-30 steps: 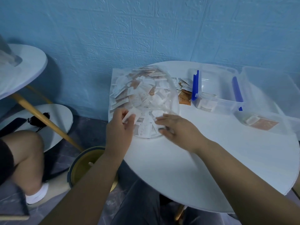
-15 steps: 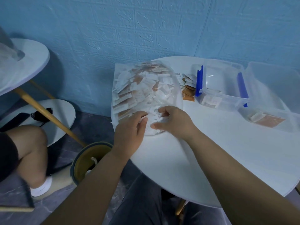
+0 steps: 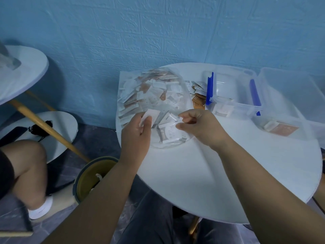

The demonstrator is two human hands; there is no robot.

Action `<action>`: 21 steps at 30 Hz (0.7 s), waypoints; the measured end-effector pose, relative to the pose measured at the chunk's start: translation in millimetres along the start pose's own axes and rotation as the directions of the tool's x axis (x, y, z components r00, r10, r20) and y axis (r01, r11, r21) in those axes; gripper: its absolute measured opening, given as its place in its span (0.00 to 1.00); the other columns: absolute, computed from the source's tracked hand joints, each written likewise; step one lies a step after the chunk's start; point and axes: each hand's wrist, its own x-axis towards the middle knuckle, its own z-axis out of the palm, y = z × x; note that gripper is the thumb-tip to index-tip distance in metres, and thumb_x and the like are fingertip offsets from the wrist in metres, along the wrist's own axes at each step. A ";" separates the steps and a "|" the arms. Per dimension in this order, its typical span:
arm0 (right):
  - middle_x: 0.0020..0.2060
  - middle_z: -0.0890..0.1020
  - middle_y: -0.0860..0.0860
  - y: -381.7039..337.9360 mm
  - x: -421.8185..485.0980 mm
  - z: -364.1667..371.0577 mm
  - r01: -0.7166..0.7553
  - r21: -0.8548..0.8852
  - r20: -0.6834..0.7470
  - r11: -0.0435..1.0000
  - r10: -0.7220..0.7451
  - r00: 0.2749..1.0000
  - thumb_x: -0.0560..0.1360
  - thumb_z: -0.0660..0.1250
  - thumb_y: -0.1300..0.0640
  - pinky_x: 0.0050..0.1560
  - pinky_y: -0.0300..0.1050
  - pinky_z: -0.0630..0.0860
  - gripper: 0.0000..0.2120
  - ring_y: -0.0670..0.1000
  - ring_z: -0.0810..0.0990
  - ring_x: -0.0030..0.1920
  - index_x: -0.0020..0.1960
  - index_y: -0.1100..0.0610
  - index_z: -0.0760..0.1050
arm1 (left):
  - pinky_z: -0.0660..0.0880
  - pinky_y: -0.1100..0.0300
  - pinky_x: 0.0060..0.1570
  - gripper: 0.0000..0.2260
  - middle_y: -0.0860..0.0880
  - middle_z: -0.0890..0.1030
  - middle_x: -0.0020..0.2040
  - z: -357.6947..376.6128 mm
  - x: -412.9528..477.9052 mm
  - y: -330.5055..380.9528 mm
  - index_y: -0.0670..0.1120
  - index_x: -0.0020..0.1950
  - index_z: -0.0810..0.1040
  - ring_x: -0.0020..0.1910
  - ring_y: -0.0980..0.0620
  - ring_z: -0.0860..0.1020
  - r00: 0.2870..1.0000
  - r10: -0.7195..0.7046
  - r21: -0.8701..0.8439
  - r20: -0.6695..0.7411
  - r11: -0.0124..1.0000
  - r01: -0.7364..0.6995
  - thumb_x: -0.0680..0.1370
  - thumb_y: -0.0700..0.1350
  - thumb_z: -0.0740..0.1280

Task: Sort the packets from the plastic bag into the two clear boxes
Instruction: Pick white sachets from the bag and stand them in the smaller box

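One white table [image 3: 211, 182] carried everything. Its biggest load, the bag [image 3: 154, 85], lay along the left edge and reached back to the far edge. It was stuffed with white and brown packets, and its mouth faced the person. Two clear boxes sat along the far right edge. The latched box [image 3: 233, 107] stood just right of the bag with a few packets in its near end. The right box [image 3: 299, 103] stood close against it, and a few more showed at its near end. Some loose packets [image 3: 197, 92] lay between the bag and the latched box.

The left hand [image 3: 136, 136] was at the bag's mouth, thumb and fingers closed on a white packet [image 3: 149, 115]. The right hand [image 3: 198, 127] was beside it, fingers curled, thumb and forefinger drawn toward each other at the mouth. I could not tell whether they pinched film, a packet or nothing.

A second before, the right hand had lain flat on the bag with straight fingers. It had since curled and come to the mouth, while the left hand had kept its white packet.

That looked like a pick under way, with one packet about ready to go to a box. With most packets in the bag, the sorting seemed barely begun.
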 end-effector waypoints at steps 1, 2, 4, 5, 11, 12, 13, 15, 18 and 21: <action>0.37 0.77 0.44 -1.4 -1.5 -3.3 0.012 0.011 -0.015 1.000 -0.012 1.000 0.69 0.74 0.59 0.36 0.24 0.69 0.09 0.40 0.75 0.35 0.44 0.48 0.78 | 0.66 0.77 0.46 0.15 0.51 0.79 0.56 1.0 0.4 1.6 0.45 0.62 0.74 0.54 0.57 0.75 1.000 -0.007 -0.014 -0.003 1.000 0.007 0.80 0.50 0.58; 0.37 0.77 0.43 -3.2 -3.3 -6.5 0.021 0.029 -0.027 0.999 -0.020 0.999 0.69 0.74 0.59 0.36 0.24 0.69 0.09 0.39 0.75 0.35 0.43 0.48 0.77 | 0.67 0.77 0.45 0.15 0.52 0.79 0.55 2.1 0.4 4.3 0.45 0.62 0.74 0.52 0.58 0.75 1.000 -0.012 -0.029 -0.009 1.000 0.012 0.80 0.50 0.57; 0.37 0.78 0.45 -4.5 -5.8 -11.4 0.031 0.078 -0.040 0.996 -0.028 0.999 0.69 0.74 0.60 0.37 0.24 0.70 0.10 0.39 0.75 0.34 0.41 0.47 0.77 | 0.67 0.79 0.42 0.13 0.56 0.77 0.49 5.1 0.3 10.2 0.46 0.60 0.74 0.46 0.61 0.74 0.999 -0.031 -0.047 -0.009 0.998 0.030 0.81 0.50 0.56; 0.36 0.78 0.45 -4.6 -7.0 -13.3 0.032 0.103 -0.046 0.994 -0.027 0.999 0.69 0.73 0.61 0.37 0.26 0.70 0.10 0.41 0.75 0.35 0.40 0.47 0.77 | 0.66 0.80 0.40 0.12 0.58 0.76 0.47 6.9 0.4 12.2 0.46 0.59 0.74 0.44 0.62 0.73 0.999 -0.044 -0.050 0.007 0.998 0.045 0.81 0.49 0.56; 0.29 0.79 0.43 -4.7 -11.5 -26.5 0.002 0.308 -0.022 0.951 0.005 1.000 0.70 0.72 0.63 0.35 0.32 0.71 0.07 0.42 0.73 0.30 0.42 0.52 0.78 | 0.76 0.60 0.50 0.08 0.49 0.81 0.53 23.4 3.2 21.6 0.51 0.52 0.75 0.49 0.54 0.81 0.952 -0.231 -0.372 0.203 0.881 0.293 0.81 0.47 0.56; 0.28 0.78 0.42 -5.3 -12.6 -28.7 -0.009 0.323 -0.004 0.946 0.011 1.000 0.70 0.72 0.63 0.35 0.33 0.70 0.07 0.42 0.73 0.30 0.42 0.52 0.78 | 0.78 0.60 0.49 0.08 0.47 0.82 0.52 25.8 3.4 27.5 0.50 0.49 0.75 0.47 0.53 0.82 0.929 -0.263 -0.464 0.259 0.810 0.358 0.81 0.46 0.57; 0.28 0.78 0.42 -5.2 -13.6 -30.6 -0.021 0.325 0.009 0.945 0.019 1.000 0.70 0.71 0.63 0.34 0.33 0.70 0.08 0.43 0.72 0.31 0.41 0.51 0.77 | 0.79 0.60 0.46 0.08 0.47 0.82 0.49 27.9 3.8 32.7 0.51 0.48 0.76 0.46 0.53 0.82 0.903 -0.297 -0.535 0.311 0.730 0.425 0.81 0.44 0.58; 0.29 0.79 0.42 -4.3 -16.7 -34.6 -0.037 0.306 0.025 0.951 0.031 0.999 0.70 0.71 0.63 0.34 0.33 0.70 0.07 0.43 0.73 0.31 0.42 0.52 0.77 | 0.79 0.55 0.47 0.06 0.47 0.83 0.46 31.8 1.6 42.6 0.52 0.47 0.76 0.45 0.50 0.83 0.861 -0.323 -0.585 0.394 0.634 0.506 0.80 0.46 0.60; 0.37 0.82 0.50 2.6 -22.1 -40.1 -0.051 0.282 0.030 0.958 0.044 0.999 0.70 0.71 0.63 0.38 0.38 0.71 0.06 0.46 0.77 0.35 0.46 0.55 0.79 | 0.78 0.57 0.47 0.02 0.55 0.82 0.47 39.3 -5.8 46.2 0.56 0.48 0.76 0.46 0.55 0.81 0.895 -0.173 -0.347 0.410 0.878 0.329 0.76 0.51 0.66; 0.38 0.83 0.52 13.0 -32.4 -47.9 -0.066 0.293 0.007 0.954 0.067 0.998 0.69 0.72 0.66 0.38 0.35 0.74 0.08 0.45 0.78 0.35 0.46 0.55 0.79 | 0.78 0.56 0.49 0.10 0.56 0.81 0.47 52.5 -15.4 42.4 0.57 0.50 0.76 0.47 0.57 0.79 0.909 -0.116 -0.248 0.399 0.941 0.229 0.71 0.49 0.71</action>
